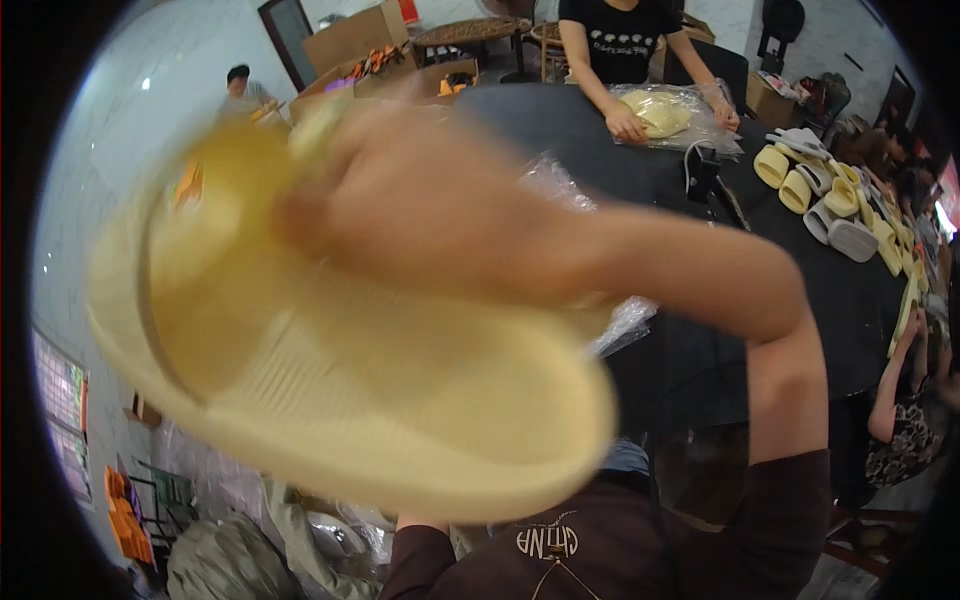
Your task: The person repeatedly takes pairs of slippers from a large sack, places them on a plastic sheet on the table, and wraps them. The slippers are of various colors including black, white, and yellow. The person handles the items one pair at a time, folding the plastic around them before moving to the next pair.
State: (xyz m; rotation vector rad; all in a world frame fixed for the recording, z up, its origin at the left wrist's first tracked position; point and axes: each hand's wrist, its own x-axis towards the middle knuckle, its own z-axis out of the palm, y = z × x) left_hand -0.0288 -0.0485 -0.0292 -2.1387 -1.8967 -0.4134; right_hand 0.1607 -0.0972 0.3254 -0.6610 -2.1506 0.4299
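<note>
A pale yellow slide slipper fills the left and middle of the view, held up very close to the camera and blurred. My right hand reaches across from the lower right and is closed on the slipper's upper strap. My right forearm runs back to a dark sleeve. My left hand is hidden behind the slipper; only its dark sleeve shows at the bottom edge. A crumpled clear plastic bag lies behind the hand on the black table.
Across the table a person in a black shirt handles a yellow slipper in a plastic bag. Yellow and white slippers line the table's right side. Another person's arm is at the right edge. Cardboard boxes stand at the back.
</note>
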